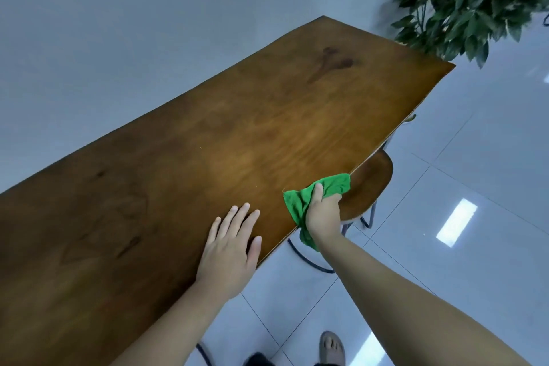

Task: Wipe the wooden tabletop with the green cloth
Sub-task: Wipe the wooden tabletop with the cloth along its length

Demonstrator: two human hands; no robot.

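Note:
A long wooden tabletop (225,140) runs from the lower left to the upper right, with a dark stain near its far end. My right hand (322,217) grips a bunched green cloth (300,202) at the table's near edge; part of the cloth hangs over the edge below my wrist. My left hand (231,244) lies flat on the tabletop close to the same edge, fingers spread, holding nothing.
A wooden stool (371,184) with dark metal legs stands tucked under the table's near edge, right of my right hand. A leafy green plant (469,0) stands past the table's far right corner. Glossy white floor tiles (475,187) lie to the right. My sandalled foot (331,348) shows at the bottom.

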